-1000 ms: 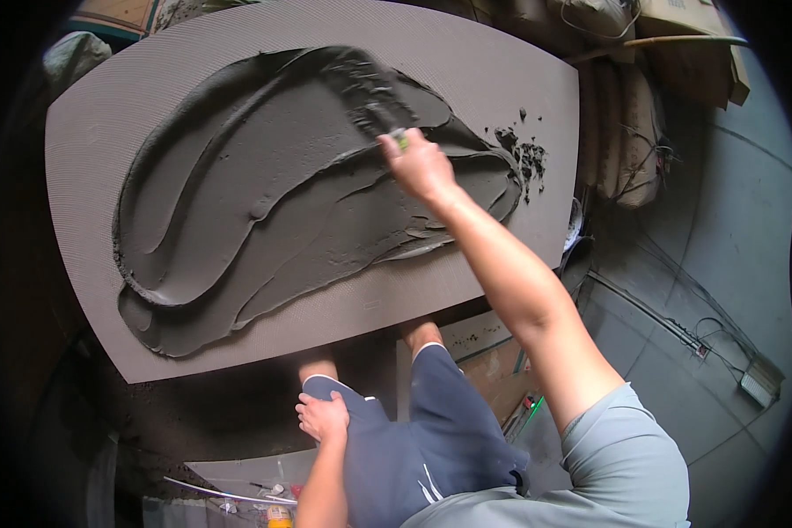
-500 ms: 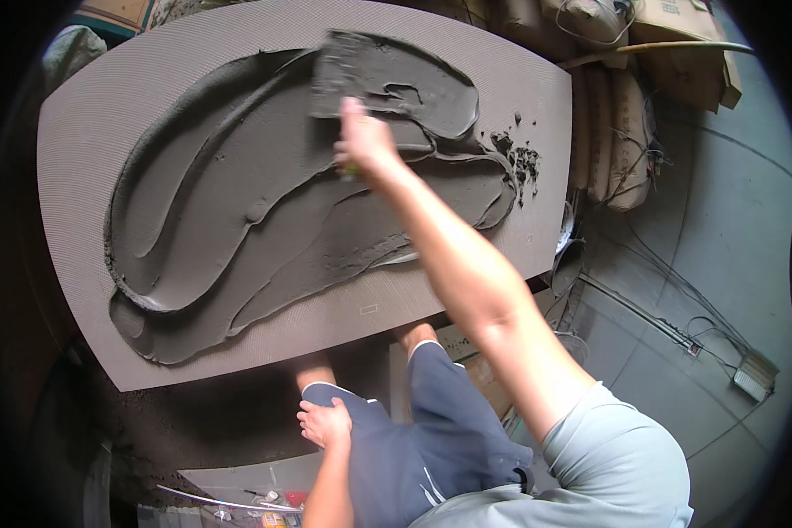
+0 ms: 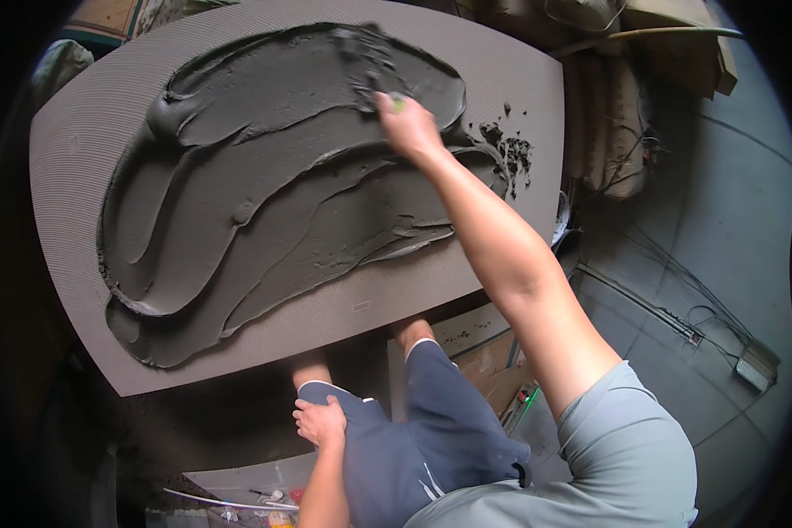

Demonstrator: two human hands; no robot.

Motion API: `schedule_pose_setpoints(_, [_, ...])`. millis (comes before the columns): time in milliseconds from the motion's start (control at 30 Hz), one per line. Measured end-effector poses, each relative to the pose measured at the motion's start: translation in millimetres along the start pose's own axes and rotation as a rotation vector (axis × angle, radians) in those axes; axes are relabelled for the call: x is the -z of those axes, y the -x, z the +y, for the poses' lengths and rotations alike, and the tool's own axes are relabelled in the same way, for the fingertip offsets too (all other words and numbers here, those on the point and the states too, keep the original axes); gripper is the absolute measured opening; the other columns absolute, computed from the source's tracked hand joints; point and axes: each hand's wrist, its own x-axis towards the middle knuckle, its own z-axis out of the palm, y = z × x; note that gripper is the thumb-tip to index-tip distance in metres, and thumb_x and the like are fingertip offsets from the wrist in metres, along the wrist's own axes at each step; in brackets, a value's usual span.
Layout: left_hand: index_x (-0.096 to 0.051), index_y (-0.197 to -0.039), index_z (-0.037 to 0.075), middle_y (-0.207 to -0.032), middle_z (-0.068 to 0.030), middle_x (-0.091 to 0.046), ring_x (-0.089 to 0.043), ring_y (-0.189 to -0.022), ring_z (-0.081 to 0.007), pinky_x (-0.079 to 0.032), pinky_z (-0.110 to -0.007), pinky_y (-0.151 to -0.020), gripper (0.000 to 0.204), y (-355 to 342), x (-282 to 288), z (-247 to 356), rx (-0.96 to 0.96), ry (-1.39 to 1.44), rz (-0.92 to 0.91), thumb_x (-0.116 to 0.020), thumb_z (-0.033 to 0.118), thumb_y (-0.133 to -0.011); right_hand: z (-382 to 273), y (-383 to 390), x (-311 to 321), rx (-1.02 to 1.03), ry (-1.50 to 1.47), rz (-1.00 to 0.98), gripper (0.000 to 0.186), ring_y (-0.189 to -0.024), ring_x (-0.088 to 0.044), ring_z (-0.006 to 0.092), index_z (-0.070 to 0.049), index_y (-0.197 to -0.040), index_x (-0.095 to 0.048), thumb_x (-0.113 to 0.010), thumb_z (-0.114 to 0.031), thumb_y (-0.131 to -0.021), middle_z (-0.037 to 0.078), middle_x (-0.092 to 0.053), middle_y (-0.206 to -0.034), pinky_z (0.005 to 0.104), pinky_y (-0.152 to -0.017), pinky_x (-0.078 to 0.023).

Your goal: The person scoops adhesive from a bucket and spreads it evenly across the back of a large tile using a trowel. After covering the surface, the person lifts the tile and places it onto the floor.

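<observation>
Followed from a distance on my head-camera feed, a person worked dark grey paste point(image 3: 277, 172) across one broad, finely ridged board point(image 3: 69, 229). At left, a rounded fold point(image 3: 174, 114) had appeared in the paste's upper part since half a second earlier, with a smoother band trailing rightward from it along the upper edge. The left hand point(image 3: 322, 424) had stayed on the left leg of the navy shorts point(image 3: 387, 453), its fingers loosely spread and nothing in its hold. The right hand point(image 3: 411, 128) had shifted a little to the right, along with the motion-blurred trowel point(image 3: 367, 60).

I counted, left to right, one sprawling spread of paste, two bare hands, one trowel, one scatter of dark crumbs point(image 3: 512, 154) on the board's right side, at least two sacks point(image 3: 620, 132) beyond it, one pale hose point(image 3: 656, 33) above them and one silvery fitting point(image 3: 756, 366) on the floor at far right.

The trowel lay on the paste near its upper edge, reaching up and to the left from the right hand, which was clenched around the handle; a bit of green showed at the grip. The blade's exact outline I could not tell.
</observation>
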Motion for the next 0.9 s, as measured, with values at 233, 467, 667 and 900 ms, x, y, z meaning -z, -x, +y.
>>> schedule_pose_setpoints(233, [-0.049, -0.129, 0.000, -0.123, -0.0234, -0.060, -0.062, -0.115, -0.0379, -0.048, -0.048, -0.099, 0.067, 0, 8, -3, -0.016, 0.087, -0.035, -0.072, 0.044, -0.084, 148, 28, 26, -0.483, -0.349, 0.130, 0.071, -0.080, -0.067, 0.0354, 0.001, -0.103, -0.062, -0.044, -0.067, -0.099, 0.021, -0.067, -0.088, 0.0484, -0.074, -0.054])
schedule_pose_setpoints(467, [-0.049, -0.130, -0.001, -0.124, -0.0231, -0.059, -0.060, -0.117, -0.0362, -0.045, -0.045, -0.102, 0.070, -10, 1, -22, 0.011, 0.144, -0.071, -0.072, 0.044, -0.082, 27, 133, -81, -0.502, -1.018, -0.278, 0.065, -0.051, -0.045, 0.0122, -0.014, -0.084, -0.043, -0.047, -0.079, -0.092, -0.003, -0.043, -0.065, 0.0323, -0.048, -0.043])
schedule_pose_setpoints(667, [-0.049, -0.130, -0.002, -0.122, -0.0231, -0.059, -0.060, -0.115, -0.0374, -0.045, -0.046, -0.101, 0.070, -15, -10, -34, -0.026, 0.188, -0.096, -0.071, 0.043, -0.081, -107, 215, -192, 0.005, -0.560, -0.449, 0.055, -0.048, -0.045, 0.0115, -0.014, -0.077, -0.045, -0.045, -0.063, -0.102, -0.002, -0.047, -0.060, 0.0308, -0.044, -0.041])
schedule_pose_setpoints(900, [-0.051, -0.122, 0.001, -0.117, -0.0221, -0.060, -0.061, -0.111, -0.0383, -0.046, -0.047, -0.099, 0.063, -17, -7, -38, -0.028, 0.249, -0.038, -0.071, 0.043, -0.080, -220, 297, -244, 0.239, -0.258, -0.698, 0.066, -0.107, -0.065, 0.0468, 0.006, -0.110, -0.061, -0.049, -0.058, -0.101, 0.032, -0.069, -0.106, 0.0499, -0.092, -0.051])
